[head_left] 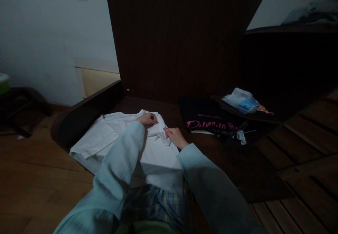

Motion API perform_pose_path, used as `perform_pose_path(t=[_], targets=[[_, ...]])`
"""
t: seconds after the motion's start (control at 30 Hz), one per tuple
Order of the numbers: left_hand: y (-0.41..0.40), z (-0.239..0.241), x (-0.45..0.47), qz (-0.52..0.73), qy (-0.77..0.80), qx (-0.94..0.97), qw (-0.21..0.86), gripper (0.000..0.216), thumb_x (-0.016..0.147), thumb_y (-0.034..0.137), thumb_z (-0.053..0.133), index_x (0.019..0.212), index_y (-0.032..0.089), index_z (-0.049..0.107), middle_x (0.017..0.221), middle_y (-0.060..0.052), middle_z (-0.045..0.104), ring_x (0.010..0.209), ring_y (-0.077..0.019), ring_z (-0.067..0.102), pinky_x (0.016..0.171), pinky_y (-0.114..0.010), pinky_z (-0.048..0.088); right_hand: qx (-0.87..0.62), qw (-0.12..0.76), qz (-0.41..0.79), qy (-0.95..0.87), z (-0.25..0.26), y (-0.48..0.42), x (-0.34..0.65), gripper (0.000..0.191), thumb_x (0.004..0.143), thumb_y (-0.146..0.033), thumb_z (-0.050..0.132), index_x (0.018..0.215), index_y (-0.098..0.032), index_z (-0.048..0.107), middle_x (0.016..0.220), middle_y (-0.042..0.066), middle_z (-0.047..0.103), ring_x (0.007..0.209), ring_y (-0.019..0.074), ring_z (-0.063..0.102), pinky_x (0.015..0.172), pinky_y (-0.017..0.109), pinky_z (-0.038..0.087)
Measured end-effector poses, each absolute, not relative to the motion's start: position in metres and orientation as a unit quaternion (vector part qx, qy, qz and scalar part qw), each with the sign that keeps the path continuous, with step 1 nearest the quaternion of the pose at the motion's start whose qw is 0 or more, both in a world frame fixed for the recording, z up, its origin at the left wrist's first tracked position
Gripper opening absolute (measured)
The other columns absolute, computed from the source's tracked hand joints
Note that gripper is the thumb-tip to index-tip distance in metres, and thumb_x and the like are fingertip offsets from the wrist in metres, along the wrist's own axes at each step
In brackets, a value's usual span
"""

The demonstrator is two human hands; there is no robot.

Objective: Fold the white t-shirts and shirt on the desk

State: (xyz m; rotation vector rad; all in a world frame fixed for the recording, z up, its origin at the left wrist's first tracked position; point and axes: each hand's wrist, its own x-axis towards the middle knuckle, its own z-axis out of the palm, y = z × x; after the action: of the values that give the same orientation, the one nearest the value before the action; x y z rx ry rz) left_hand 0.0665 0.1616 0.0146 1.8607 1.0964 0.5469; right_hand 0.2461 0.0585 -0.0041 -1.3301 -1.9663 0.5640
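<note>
A white shirt [161, 158] lies spread on a dark wooden surface before me, one short sleeve laid out to the left. My left hand [148, 119] is closed on the cloth near its far edge, fingertips pinching a fold. Just to the right, my right hand [176, 137] grips the folded right-hand part of the shirt between thumb and fingers. The cloth between the two hands is bunched. My left forearm covers part of the shirt's middle.
Right of the shirt lies a black cloth item [206, 116] with pink lettering. Beyond it sits a clear and blue plastic packet [241, 102]. A tall dark panel [174, 44] rises behind, and a raised wooden side [87, 102] borders the left. A dark stool [22, 100] stands far left.
</note>
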Motion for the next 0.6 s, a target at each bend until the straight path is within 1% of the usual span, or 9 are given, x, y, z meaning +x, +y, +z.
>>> perform_pose_path(t=[0.1, 0.17, 0.23, 0.3, 0.4, 0.47, 0.5, 0.6], targets=[[0.16, 0.018, 0.068, 0.261, 0.468, 0.716, 0.447, 0.02, 0.062, 0.026, 0.061, 0.058, 0.017, 0.044, 0.05, 0.007, 0.041, 0.045, -0.0058, 0.038, 0.045, -0.019, 0.03, -0.502, 0.353, 0.216, -0.76, -0.002, 0.058, 0.247, 0.048, 0.085, -0.041, 0.035, 0.046, -0.019, 0.05, 0.044, -0.001, 0.051, 0.047, 0.0104, 0.05, 0.053, 0.022, 0.032], [0.16, 0.02, 0.066, 0.278, 0.496, 0.702, 0.429, 0.014, 0.067, 0.025, 0.056, 0.063, 0.017, 0.045, 0.05, 0.007, 0.038, 0.043, -0.0056, 0.036, 0.042, -0.018, 0.028, -0.49, 0.373, 0.204, -0.761, -0.001, 0.057, 0.248, 0.048, 0.085, -0.042, 0.034, 0.045, -0.019, 0.049, 0.044, -0.001, 0.051, 0.048, 0.0104, 0.05, 0.053, 0.022, 0.032], [0.161, 0.02, 0.064, 0.274, 0.521, 0.695, 0.413, 0.012, 0.07, 0.027, 0.053, 0.071, 0.016, 0.049, 0.051, 0.007, 0.04, 0.042, -0.0063, 0.036, 0.041, -0.019, 0.028, -0.493, 0.401, 0.184, -0.75, -0.001, 0.058, 0.25, 0.05, 0.086, -0.043, 0.033, 0.044, -0.019, 0.047, 0.044, -0.001, 0.05, 0.047, 0.0107, 0.05, 0.053, 0.022, 0.033], [0.162, 0.02, 0.062, 0.236, 0.545, 0.702, 0.394, 0.022, 0.07, 0.032, 0.056, 0.084, 0.015, 0.053, 0.056, 0.004, 0.048, 0.046, -0.0084, 0.043, 0.042, -0.019, 0.031, -0.512, 0.429, 0.167, -0.725, -0.001, 0.059, 0.251, 0.051, 0.086, -0.045, 0.032, 0.044, -0.02, 0.045, 0.043, -0.001, 0.049, 0.046, 0.011, 0.049, 0.053, 0.023, 0.033], [0.16, 0.023, 0.063, 0.165, 0.575, 0.722, 0.348, 0.052, 0.066, 0.041, 0.06, 0.108, 0.013, 0.051, 0.079, -0.004, 0.062, 0.063, -0.0139, 0.056, 0.051, -0.02, 0.039, -0.535, 0.451, 0.157, -0.697, -0.002, 0.06, 0.252, 0.051, 0.085, -0.046, 0.032, 0.043, -0.02, 0.044, 0.042, -0.001, 0.049, 0.046, 0.0113, 0.048, 0.053, 0.023, 0.033], [0.156, 0.029, 0.064, 0.145, 0.572, 0.737, 0.33, 0.067, 0.066, 0.046, 0.059, 0.121, 0.012, 0.044, 0.093, -0.009, 0.064, 0.073, -0.0164, 0.06, 0.057, -0.021, 0.041, -0.532, 0.45, 0.156, -0.701, -0.001, 0.06, 0.252, 0.05, 0.085, -0.045, 0.032, 0.043, -0.02, 0.042, 0.042, -0.001, 0.048, 0.045, 0.0112, 0.048, 0.053, 0.023, 0.033], [0.153, 0.033, 0.064, 0.138, 0.563, 0.747, 0.326, 0.071, 0.067, 0.048, 0.057, 0.125, 0.011, 0.04, 0.096, -0.01, 0.064, 0.074, -0.0169, 0.06, 0.058, -0.021, 0.042, -0.525, 0.446, 0.157, -0.707, -0.001, 0.059, 0.252, 0.05, 0.085, -0.044, 0.031, 0.043, -0.02, 0.041, 0.043, -0.001, 0.047, 0.045, 0.011, 0.047, 0.053, 0.023, 0.033], [0.141, 0.046, 0.059, 0.117, 0.521, 0.787, 0.309, 0.075, 0.07, 0.049, 0.053, 0.131, 0.011, 0.032, 0.096, -0.01, 0.065, 0.073, -0.0166, 0.061, 0.059, -0.021, 0.041, -0.493, 0.426, 0.147, -0.744, 0.0, 0.052, 0.256, 0.044, 0.084, -0.039, 0.033, 0.045, -0.02, 0.037, 0.044, -0.002, 0.043, 0.046, 0.01, 0.042, 0.052, 0.023, 0.03]])
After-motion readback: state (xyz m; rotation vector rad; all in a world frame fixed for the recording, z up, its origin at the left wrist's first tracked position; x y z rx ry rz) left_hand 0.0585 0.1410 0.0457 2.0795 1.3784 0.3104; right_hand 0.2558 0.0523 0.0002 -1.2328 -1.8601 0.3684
